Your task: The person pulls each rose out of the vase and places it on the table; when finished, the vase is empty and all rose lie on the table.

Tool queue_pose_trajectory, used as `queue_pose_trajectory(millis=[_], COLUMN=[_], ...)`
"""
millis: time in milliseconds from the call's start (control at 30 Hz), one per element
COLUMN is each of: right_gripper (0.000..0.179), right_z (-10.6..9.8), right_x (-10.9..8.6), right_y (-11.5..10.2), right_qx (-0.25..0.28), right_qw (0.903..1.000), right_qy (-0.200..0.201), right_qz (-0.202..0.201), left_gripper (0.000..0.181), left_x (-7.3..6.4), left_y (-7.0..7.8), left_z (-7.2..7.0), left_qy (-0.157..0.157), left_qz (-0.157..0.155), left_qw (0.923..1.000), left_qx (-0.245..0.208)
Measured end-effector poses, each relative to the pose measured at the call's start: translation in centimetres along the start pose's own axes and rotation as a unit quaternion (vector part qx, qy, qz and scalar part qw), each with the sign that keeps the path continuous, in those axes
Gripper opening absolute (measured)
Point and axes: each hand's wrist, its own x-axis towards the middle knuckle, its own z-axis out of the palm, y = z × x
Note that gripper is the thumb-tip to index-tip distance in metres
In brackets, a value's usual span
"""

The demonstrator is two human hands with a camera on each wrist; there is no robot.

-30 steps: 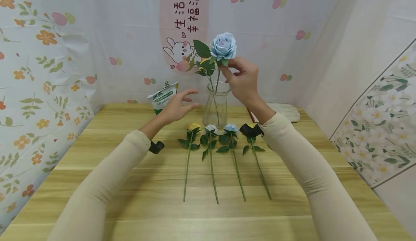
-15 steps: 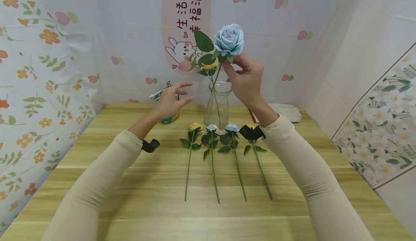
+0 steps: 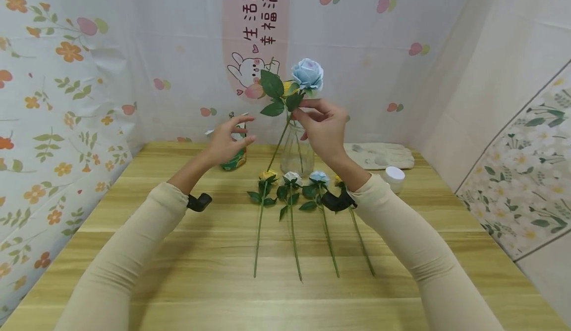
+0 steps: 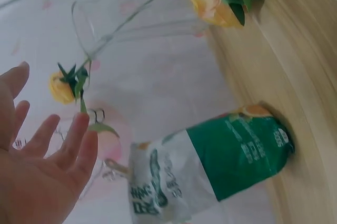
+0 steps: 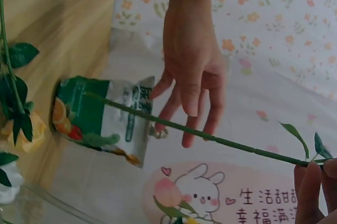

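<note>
My right hand (image 3: 325, 128) pinches the stem of a light blue artificial rose (image 3: 308, 74) just under its leaves, at the height of the vase's mouth. From the fingers its bare stem (image 5: 231, 143) slants down to the left, outside the clear glass vase (image 3: 289, 158). A yellow rose (image 4: 62, 88) stands in that vase, partly hidden by leaves in the head view. To the left, my left hand (image 3: 227, 140) hovers with fingers spread and nothing in it, in front of a green and white packet (image 4: 231, 158).
Several roses lie in a row before the vase: a yellow one (image 3: 267, 174), a white one (image 3: 292, 176), a blue one (image 3: 319, 176) and another yellow, partly covered by my right wrist. At the back right are white gloves (image 3: 379, 155) and a white-lidded jar (image 3: 394, 175).
The right hand has lowered the blue rose, and its stem now slants left in front of the vase. My left hand has drawn back slightly left. The jar has come into sight beside the right sleeve.
</note>
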Motion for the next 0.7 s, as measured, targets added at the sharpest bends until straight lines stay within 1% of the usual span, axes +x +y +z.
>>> queue_pose_trajectory(millis=[167,300,433,567,700], right_gripper=[0.009,0.010,0.011,0.011,0.011], right_z=[0.2,0.8,1.5,2.2,3.1], right_x=[-1.3,-2.1,-2.9,-3.9,-4.9], right_y=[0.8,1.4,2.1,2.9,3.8], right_qx=[0.024,0.044,0.050,0.056,0.066], right_qw=[0.9973,0.9922,0.9876,0.9800,0.9674], right_qy=[-0.018,-0.028,-0.036,-0.053,-0.065], right_qz=[0.067,0.113,0.145,0.184,0.236], left_gripper=[0.052,0.053,0.053,0.052,0.050], left_x=[-0.3,-1.2,-2.2,-3.1,-3.6], left_y=[-0.9,-1.5,-2.0,-2.6,-3.2], left_z=[-0.7,-1.3,-1.8,-2.3,-2.6], left_qy=[-0.029,-0.053,-0.070,-0.081,-0.073], left_qz=[-0.012,-0.026,-0.043,-0.042,-0.040], left_qw=[0.9991,0.9977,0.9962,0.9954,0.9960], left_qx=[-0.028,-0.034,-0.031,-0.031,-0.030])
